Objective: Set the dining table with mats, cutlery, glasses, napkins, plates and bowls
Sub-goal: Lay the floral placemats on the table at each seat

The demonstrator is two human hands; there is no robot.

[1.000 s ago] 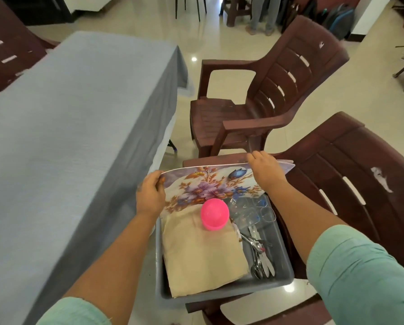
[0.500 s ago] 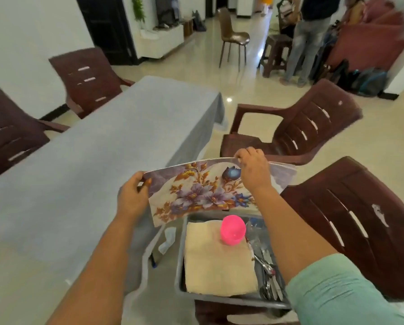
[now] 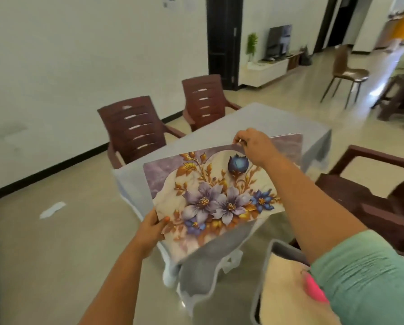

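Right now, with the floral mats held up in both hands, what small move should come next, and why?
Probably lower the floral mats onto the near end of the grey tablecloth and let go. The left hand grips the near corner and the right hand pinches the far edge, so the mats hang above the table, and no mat shows on the cloth yet.

We see mat (image 3: 219,195) mid-frame, in front of table (image 3: 278,123). Left hand (image 3: 153,227) at mat's lower left corner, right hand (image 3: 255,146) at its upper edge. Two chairs (image 3: 133,130) above mat, left of table. Tray (image 3: 261,277) at lower right, cloth (image 3: 283,289) in it. Third chair (image 3: 370,195) at right edge.
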